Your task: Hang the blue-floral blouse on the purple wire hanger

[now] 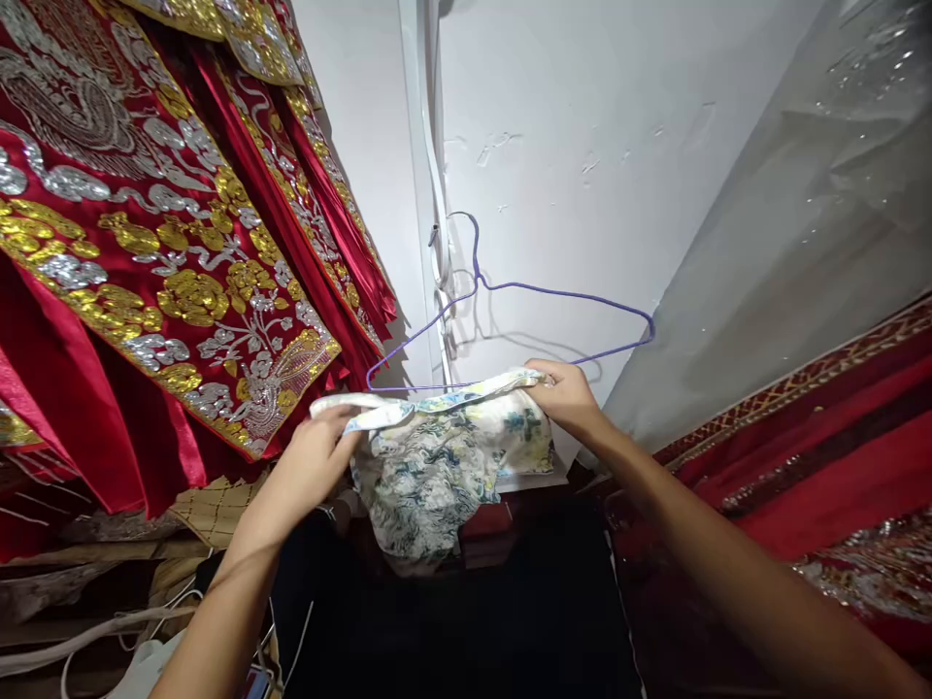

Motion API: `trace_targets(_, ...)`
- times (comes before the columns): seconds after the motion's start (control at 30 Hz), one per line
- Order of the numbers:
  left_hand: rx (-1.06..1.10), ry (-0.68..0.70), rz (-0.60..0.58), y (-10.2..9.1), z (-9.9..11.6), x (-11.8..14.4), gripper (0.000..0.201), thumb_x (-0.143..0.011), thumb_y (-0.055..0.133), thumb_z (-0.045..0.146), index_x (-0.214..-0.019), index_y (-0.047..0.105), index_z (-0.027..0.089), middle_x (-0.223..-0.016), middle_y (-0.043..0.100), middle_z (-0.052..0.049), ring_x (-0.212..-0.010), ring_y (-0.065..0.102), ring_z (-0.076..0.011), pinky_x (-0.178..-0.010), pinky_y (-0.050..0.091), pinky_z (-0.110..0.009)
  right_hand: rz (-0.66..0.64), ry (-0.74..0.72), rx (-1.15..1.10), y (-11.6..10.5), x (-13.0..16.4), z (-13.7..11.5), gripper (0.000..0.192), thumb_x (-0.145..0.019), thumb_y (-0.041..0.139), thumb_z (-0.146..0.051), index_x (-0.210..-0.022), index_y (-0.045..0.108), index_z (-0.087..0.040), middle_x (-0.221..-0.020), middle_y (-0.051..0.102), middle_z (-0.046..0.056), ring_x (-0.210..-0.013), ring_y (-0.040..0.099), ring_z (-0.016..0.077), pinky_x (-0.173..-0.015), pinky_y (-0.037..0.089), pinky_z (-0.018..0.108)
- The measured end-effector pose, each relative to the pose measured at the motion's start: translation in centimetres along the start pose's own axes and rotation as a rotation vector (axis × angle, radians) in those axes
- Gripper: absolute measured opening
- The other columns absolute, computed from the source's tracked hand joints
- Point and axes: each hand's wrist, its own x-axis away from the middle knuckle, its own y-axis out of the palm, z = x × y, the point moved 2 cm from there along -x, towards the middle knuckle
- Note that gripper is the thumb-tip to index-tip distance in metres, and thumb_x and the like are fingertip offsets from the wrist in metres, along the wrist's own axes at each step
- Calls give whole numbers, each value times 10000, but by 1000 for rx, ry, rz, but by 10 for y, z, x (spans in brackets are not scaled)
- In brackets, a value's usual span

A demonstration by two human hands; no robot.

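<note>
Showing the head view, the only one, as labelled lines:
Floral cloth: a light printed garment held up at mid-frame, its top edge stretched nearly level, running left to right; the rest hangs bunched below.
Left hand: fingers curled, pinching the left end of the top edge.
Right hand: fingers pressed together on the right end, slightly higher than the left.
Purple hanger: thin wire, hooked on the white wall, its bottom bar just above and behind the cloth's top edge and roughly parallel to it.
Nearer hand: the right, just beside the bar's right part.
Surroundings: red embroidered robes hang to the left; red fabric lies to the right.
</note>
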Motion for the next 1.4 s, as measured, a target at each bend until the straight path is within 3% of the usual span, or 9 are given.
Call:
trace_targets(0.13, -43, 59, 107, -14, 12, -33, 364, -972, 398, 350, -992, 712, 168, -1175, 720, -127, -1092, 653, -283, -989, 484, -392, 41, 8, 54, -13, 6, -12, 169, -787, 592, -272, -653, 584, -170, -626, 472, -29, -649, 444, 129, -583, 313, 248)
trace_targets(0.33, -158, -49, -257, -14, 4, -42, 316, -938, 407, 315, -827, 679, 198, -883, 750, -96, -781, 679, -245, -712, 470, -317, 29, 58, 132, -8, 12, -9, 144, -688, 535, -213, -737, 665, -174, -633, 523, -28, -654, 470, 140, -586, 330, 247)
trace_targets(0.6, -358, -206, 124, -33, 7, -52, 438, -1010, 351, 387, -1200, 699, 200, -993, 750, -171, -875, 697, -348, -695, 458, -371, -50, 104, 34, 4, 16, -16, 120, -694, 530, -216, -714, 643, -179, -661, 546, -11, -673, 491, 153, -573, 336, 258)
trace_targets(0.83, 55, 310, 276, -15, 43, -81, 430, -1025, 403, 264, -1409, 583, 191, -1295, 681, -102, -1159, 644, -223, -1014, 491, -358, -166, 44, -51, 13, 32, -32, 249, -767, 570, -247, -934, 748, -196, -747, 667, 8, -651, 558, 167, -605, 423, 281)
trace_targets(1.0, 44, 276, 364, -12, 37, -85, 384, -992, 425, 198, -1329, 609, 190, -1282, 689, -97, -1163, 638, -237, -1037, 483, -389, 235, 41, -65, -28, 42, -44, 881, -736, 697, -229, -1563, 397, -273, -717, 650, -40, -541, 517, 143, -520, 418, 259)
trace_targets(1.1, -2, 278, 372, -15, 31, -88, 328, -999, 416, 236, -1241, 630, 179, -1196, 696, -109, -1117, 631, -252, -1006, 481, -394, 369, 38, 42, -63, 24, -45, 765, -688, 746, -210, -1433, 574, -214, -720, 666, -15, -608, 574, 152, -559, 456, 259)
trace_targets(1.23, -21, 206, 389, -24, 20, -93, 291, -1008, 414, 299, -1188, 610, 179, -1115, 684, -105, -1050, 619, -253, -938, 469, -371, 73, 149, 5, -93, -7, -45, 211, -691, 810, -317, -816, 777, -151, -737, 717, 50, -672, 635, 176, -577, 470, 269)
trace_targets(1.33, 107, 69, 424, -28, 11, -94, 316, -1014, 440, 411, -1153, 613, 187, -972, 687, -55, -871, 629, -205, -774, 470, -302, -121, 314, -323, -88, -13, -50, 356, -759, 796, -468, -754, 729, -119, -708, 705, 66, -629, 645, 171, -564, 483, 292)
trace_targets(1.4, 192, 37, 404, -26, 12, -96, 369, -1016, 430, 468, -1047, 652, 175, -858, 672, -35, -779, 613, -185, -692, 452, -277, 3, 279, -450, -73, -13, -56, 387, -878, 705, -494, -882, 725, -107, -826, 723, 82, -722, 678, 183, -628, 528, 325)
